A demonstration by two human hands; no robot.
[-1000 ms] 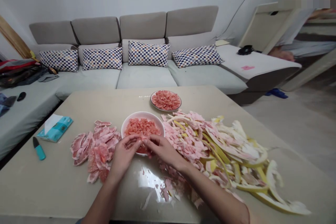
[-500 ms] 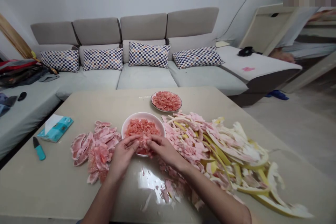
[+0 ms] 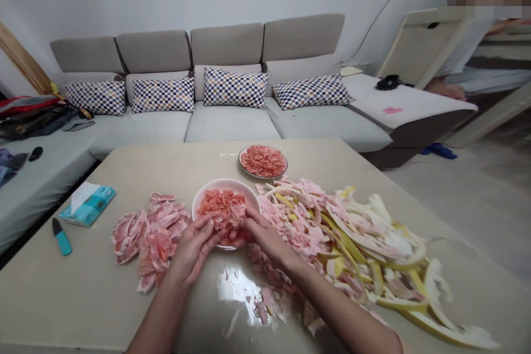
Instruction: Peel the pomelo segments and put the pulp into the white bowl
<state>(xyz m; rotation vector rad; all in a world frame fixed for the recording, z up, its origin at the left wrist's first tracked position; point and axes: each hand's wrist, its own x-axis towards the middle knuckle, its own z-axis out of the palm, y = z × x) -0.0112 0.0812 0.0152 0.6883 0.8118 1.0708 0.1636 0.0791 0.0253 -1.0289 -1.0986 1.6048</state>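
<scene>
A white bowl (image 3: pixel 204 188) with loose red pomelo flesh (image 3: pixel 222 202) in it stands near the middle of the table. Over its near rim, my right hand (image 3: pixel 265 237) pinches a torn piece of pomelo segment (image 3: pixel 237 213). My left hand (image 3: pixel 194 249) is closed at the bowl's left front, thumb and fingertips on a pale bit of the same pomelo piece. To the left of the bowl lie pink pomelo segments and membranes (image 3: pixel 160 232). Shreds of pink pith and yellow-edged peel (image 3: pixel 332 238) are heaped on the right, partly beneath my right forearm.
Behind the bowl sits a dark-rimmed plate (image 3: pixel 239 165) of pomelo flesh. A tissue pack (image 3: pixel 93 207) and a turquoise-handled knife (image 3: pixel 63 240) lie at the table's left. Beyond the table (image 3: pixel 166 160) is a sofa (image 3: pixel 232 121). A person (image 3: pixel 460 61) is at the upper right.
My hands have moved slightly apart, and the pomelo piece between them has opened out. My right hand has risen a little with its part.
</scene>
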